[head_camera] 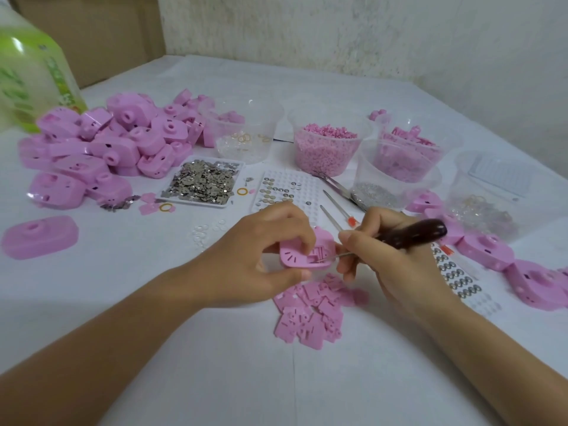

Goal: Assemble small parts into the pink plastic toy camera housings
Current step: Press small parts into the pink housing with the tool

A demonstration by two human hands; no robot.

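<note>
The left hand [270, 256] is gripping a pink plastic toy camera housing [295, 260], fingers curled over its far edge and thumb pressing along its near rim. It is holding the housing low over the white table [215, 379] with the open inside facing up. The right hand [378, 256] is pinching a dark brown-handled tool [412, 232], and the thin metal tip is reaching into the small rectangular recess inside the housing. Whether a part is sitting at the tip is too small to tell.

The risks look like these. The tip is working right beside the left fingertips, so a slip off the smooth plastic could jab them. Anything tiny flicked out of that recess would likely be dropping straight into the heap of flat pink plastic plates [310, 321] just below, and getting lost there. Pushing too hard could be bending the thin inner ribs. And the housing is being held only by its edges, so sideways pressure might be twisting it out of line.
</note>
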